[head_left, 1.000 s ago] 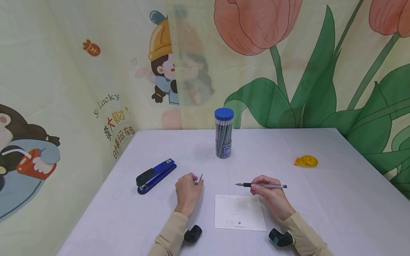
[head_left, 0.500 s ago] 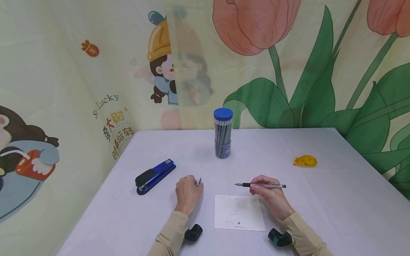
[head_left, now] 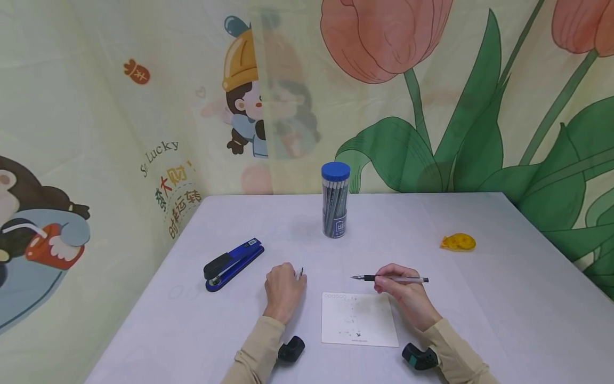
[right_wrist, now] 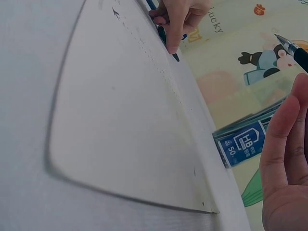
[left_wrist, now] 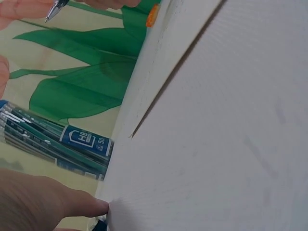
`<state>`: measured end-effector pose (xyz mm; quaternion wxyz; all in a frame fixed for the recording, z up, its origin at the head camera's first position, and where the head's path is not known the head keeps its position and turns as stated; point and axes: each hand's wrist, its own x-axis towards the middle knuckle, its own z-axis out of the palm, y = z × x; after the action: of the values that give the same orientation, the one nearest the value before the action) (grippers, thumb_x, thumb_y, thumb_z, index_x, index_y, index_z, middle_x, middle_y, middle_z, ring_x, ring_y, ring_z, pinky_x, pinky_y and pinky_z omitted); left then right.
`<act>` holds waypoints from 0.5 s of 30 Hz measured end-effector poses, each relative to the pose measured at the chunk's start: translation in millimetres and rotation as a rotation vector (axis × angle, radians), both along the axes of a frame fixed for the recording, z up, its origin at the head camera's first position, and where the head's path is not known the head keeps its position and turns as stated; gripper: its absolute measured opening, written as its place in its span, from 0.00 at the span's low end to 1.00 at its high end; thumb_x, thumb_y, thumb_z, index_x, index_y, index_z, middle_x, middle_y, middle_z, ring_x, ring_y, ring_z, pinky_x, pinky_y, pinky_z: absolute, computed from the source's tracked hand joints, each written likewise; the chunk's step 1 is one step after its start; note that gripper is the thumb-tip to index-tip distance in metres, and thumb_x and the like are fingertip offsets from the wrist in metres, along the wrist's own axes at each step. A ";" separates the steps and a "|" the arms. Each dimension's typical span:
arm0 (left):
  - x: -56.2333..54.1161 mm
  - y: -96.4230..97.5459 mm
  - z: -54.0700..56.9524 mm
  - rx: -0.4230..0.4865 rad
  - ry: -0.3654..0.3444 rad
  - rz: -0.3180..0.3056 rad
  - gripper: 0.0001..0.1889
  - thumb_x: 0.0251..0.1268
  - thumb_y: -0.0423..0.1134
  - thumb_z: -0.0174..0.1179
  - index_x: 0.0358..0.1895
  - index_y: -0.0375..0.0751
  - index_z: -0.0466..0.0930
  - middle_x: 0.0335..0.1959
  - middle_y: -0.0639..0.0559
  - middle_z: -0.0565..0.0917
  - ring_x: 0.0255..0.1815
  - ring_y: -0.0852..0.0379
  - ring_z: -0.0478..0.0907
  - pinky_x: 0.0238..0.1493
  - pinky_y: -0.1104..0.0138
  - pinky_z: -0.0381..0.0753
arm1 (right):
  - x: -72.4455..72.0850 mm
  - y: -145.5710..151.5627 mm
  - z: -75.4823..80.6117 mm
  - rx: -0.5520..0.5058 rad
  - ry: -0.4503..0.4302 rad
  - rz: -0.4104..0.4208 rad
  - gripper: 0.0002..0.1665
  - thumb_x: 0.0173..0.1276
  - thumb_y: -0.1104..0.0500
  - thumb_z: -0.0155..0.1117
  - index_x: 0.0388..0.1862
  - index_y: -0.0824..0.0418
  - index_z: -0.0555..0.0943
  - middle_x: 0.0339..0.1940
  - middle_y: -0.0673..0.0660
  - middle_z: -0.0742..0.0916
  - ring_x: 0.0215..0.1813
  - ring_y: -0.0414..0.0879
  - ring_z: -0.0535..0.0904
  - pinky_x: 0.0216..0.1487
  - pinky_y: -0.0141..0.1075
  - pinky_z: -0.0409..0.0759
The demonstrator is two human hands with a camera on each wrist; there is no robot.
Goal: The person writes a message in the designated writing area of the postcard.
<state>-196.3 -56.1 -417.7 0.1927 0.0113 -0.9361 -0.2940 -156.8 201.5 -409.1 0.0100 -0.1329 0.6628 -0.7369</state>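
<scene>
A gel pen (head_left: pixel 369 277) with a black grip lies level in my right hand (head_left: pixel 406 300), which pinches it above the far right corner of a white note sheet (head_left: pixel 360 320). Its bare metal tip points left. To the left of the sheet, my left hand (head_left: pixel 284 290) is low at the tabletop and pinches a small clear-and-black pen cap (head_left: pixel 301 273), mostly hidden by the fingers. The sheet bears faint print and a small dark mark near its lower edge. In the left wrist view, the thumb (left_wrist: pixel 91 204) shows at lower left.
A blue stapler (head_left: pixel 233 264) lies beyond my left hand to the left. At the back stands a clear tub of pencils (head_left: pixel 334 205) with a blue lid. A yellow correction tape (head_left: pixel 458 241) is at right on the white table (head_left: pixel 527 320).
My left hand has come slightly nearer and to the right, and the cap between its fingers shows a little less. The right hand and the pen have stayed nearly still.
</scene>
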 end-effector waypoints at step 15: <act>0.6 0.3 -0.5 0.019 0.003 -0.011 0.20 0.47 0.30 0.70 0.09 0.38 0.68 0.09 0.51 0.66 0.13 0.57 0.63 0.16 0.69 0.62 | 0.4 0.7 0.2 -0.019 0.008 0.010 0.10 0.68 0.67 0.58 0.35 0.53 0.81 0.30 0.50 0.86 0.34 0.41 0.81 0.43 0.31 0.79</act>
<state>-195.7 -55.8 -418.2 0.1923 0.0077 -0.9331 -0.3037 -156.4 202.3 -408.8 0.0095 -0.1393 0.6549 -0.7427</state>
